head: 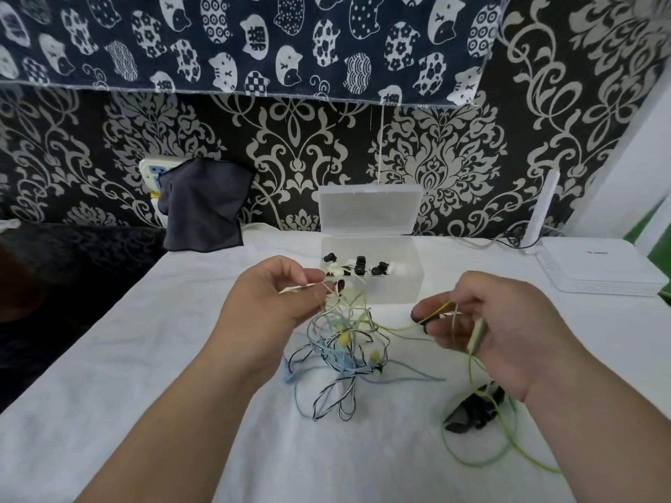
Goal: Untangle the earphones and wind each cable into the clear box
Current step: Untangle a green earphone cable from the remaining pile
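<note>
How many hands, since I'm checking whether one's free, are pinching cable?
2. The left hand pinches a strand at the top of the tangle; the right hand holds the green cable right of it.

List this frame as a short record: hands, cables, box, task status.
left hand: pinches a yellow-green cable above the tangle
right hand: pinches a yellow-green cable, off to the tangle's right
tangle: blue, black-white and yellow-green cables heaped on the white cloth
clear box: behind the tangle, lid open, small black and white pieces inside
status: tangle not yet undone
</note>
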